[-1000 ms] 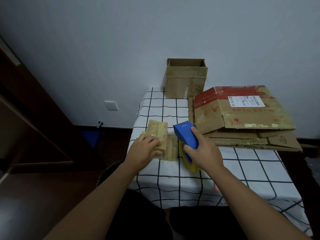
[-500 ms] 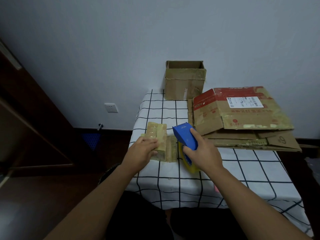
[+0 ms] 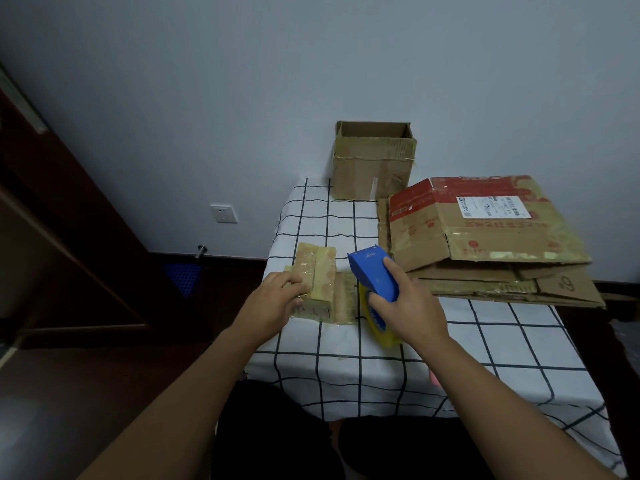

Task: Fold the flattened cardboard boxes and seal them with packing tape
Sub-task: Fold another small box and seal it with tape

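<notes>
Cardboard in a small, tape-covered box (image 3: 317,284) lies at the front left part of the desk (image 3: 391,355), on a white cloth with a black grid. Its top shines with old yellowish tape, and one flap lies flat on the cloth toward the right. The left hand (image 3: 273,303) rests on the near left end of this box, fingers bent over its top edge, and presses it down. The grip here looks light, more a hold-down than a clamp.

Just beside the box on the right, the right hand (image 3: 405,306) is closed around a blue tape dispenser (image 3: 374,273), the index finger stretched along its top. A yellow tape roll (image 3: 375,322) hangs under the dispenser and touches the cloth.

I judge the box to be light and quite stiff along its folds, but the taped surface may be slippery, so it could slide when tape is pulled. It is better to hold it at an edge or a corner, where the cardboard is strongest, and to press downward.

Farther right, a pile of flattened cardboard boxes (image 3: 485,244) waits; the top one is red and brown with a white label. At the back, against the wall, stands an open cardboard box (image 3: 374,164). A wall socket (image 3: 224,213) is seen on the left.
</notes>
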Demonstrator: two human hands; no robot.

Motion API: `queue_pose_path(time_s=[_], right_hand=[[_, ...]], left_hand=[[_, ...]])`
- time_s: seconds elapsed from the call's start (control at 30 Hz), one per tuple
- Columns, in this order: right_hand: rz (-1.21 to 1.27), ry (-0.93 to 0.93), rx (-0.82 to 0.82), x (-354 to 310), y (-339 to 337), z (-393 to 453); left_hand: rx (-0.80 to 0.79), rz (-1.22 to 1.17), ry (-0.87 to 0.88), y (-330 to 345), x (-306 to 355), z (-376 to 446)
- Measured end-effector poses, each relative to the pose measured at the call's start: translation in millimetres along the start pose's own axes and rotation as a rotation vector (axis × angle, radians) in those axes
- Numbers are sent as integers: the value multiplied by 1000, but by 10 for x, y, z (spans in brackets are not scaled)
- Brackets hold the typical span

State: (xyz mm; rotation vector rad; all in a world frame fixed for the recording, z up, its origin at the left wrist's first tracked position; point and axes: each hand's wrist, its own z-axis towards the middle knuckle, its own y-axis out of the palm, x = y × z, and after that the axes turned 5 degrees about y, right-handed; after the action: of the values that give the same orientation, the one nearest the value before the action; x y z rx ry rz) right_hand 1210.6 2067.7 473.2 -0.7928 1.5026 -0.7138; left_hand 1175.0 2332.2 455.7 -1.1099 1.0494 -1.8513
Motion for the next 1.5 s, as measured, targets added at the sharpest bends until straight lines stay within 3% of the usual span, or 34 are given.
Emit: queue_pose_path(time_s=[0.23, 0.37, 0.53, 0.93, 1.17, 1.3, 1.5], right_hand=[[-4, 4, -4, 20, 5, -7], [-16, 8, -4, 18, 14, 3], [-12, 2, -5, 27, 20, 15], [-12, 0, -2, 44, 23, -2], [-15, -8, -1, 30, 2, -14], [-13, -6, -2, 40, 7, -8], [-17, -11, 2, 44, 18, 7]], left_hand=[[16, -109, -88, 60, 43, -6], [108, -236, -259, 154, 22, -119], [69, -293, -329, 196, 61, -106], [-11, -109, -254, 168, 75, -126], [120, -98, -277, 195, 171, -98], [116, 60, -232, 178, 123, -69], [154, 108, -286, 185, 161, -23]])
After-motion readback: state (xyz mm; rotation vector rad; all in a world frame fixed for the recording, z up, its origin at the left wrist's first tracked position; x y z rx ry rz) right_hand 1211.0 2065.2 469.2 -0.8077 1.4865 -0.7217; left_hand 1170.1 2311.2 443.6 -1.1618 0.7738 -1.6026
